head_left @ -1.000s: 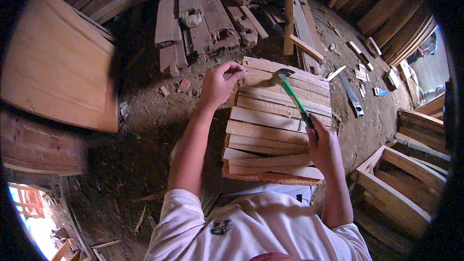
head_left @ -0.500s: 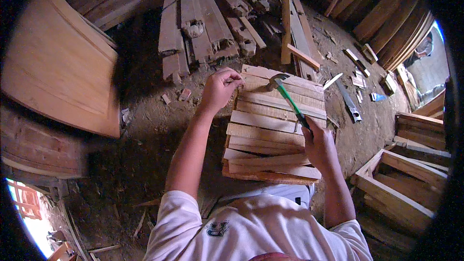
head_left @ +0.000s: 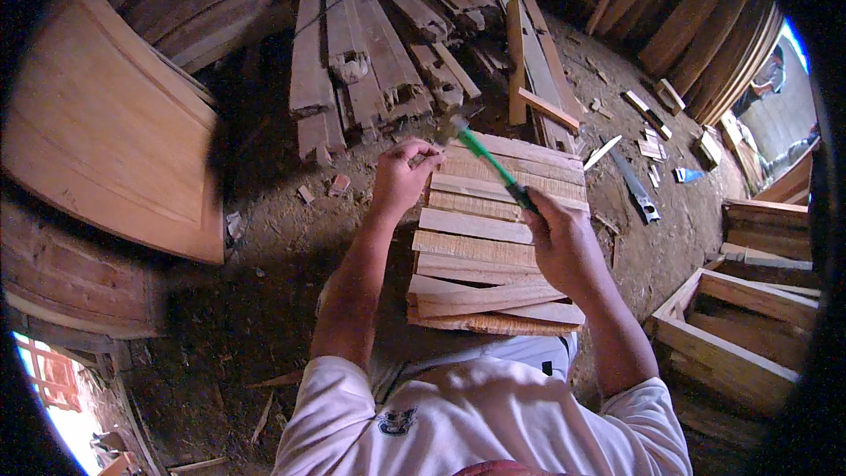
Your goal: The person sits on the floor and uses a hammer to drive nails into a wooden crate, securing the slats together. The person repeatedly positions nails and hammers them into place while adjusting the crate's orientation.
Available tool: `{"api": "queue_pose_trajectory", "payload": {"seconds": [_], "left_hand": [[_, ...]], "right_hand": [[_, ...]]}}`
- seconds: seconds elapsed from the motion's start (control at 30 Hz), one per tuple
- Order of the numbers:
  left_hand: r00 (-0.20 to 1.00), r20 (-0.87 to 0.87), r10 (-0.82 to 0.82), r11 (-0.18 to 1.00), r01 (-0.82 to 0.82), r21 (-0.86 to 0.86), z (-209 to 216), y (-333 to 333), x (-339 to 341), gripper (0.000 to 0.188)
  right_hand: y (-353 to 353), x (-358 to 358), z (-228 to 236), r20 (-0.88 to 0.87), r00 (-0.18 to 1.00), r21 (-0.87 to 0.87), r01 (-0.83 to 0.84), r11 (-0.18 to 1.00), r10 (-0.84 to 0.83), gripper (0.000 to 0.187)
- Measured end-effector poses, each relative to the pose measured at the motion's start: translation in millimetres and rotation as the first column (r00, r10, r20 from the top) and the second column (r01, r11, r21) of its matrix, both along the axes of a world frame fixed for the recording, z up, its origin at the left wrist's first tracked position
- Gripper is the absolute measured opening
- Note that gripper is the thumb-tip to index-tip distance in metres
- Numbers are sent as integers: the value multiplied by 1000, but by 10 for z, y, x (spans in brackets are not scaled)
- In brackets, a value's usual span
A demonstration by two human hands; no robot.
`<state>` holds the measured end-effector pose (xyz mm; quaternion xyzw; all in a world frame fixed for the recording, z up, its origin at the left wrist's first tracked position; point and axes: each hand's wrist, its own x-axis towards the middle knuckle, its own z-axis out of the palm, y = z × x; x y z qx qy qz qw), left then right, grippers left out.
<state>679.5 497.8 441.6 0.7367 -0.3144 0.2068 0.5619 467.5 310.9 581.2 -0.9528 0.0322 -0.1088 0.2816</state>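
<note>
A slatted wooden crate point(head_left: 493, 247) made of pale boards lies across my lap. My left hand point(head_left: 401, 176) pinches something small at the crate's far left corner; I cannot make out what it is. My right hand point(head_left: 560, 242) grips the green handle of a hammer point(head_left: 480, 150). The hammer's head hangs just above and beside my left fingers, blurred by motion.
Rough planks point(head_left: 352, 53) lie piled on the dirt floor ahead. A large wooden panel point(head_left: 106, 141) leans at the left. Open wooden frames point(head_left: 731, 335) stand at the right. A hand saw point(head_left: 634, 185) and wood scraps lie beyond the crate. Another person point(head_left: 771, 79) is at far right.
The hammer head has swung from the crate's far right side to the left, down toward my left fingers. My left hand has stayed at the corner.
</note>
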Motion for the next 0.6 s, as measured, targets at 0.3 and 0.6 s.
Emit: {"api": "queue_pose_trajectory", "payload": {"seconds": [0.3, 0.6], "left_hand": [[999, -1, 50, 997, -50, 57, 52, -34, -67, 15], [998, -50, 29, 998, -26, 56, 64, -39, -58, 13]], "right_hand": [[50, 52, -113, 16, 1000, -118, 27, 993, -25, 33], [68, 31, -235, 187, 982, -74, 10, 997, 4, 35]]}}
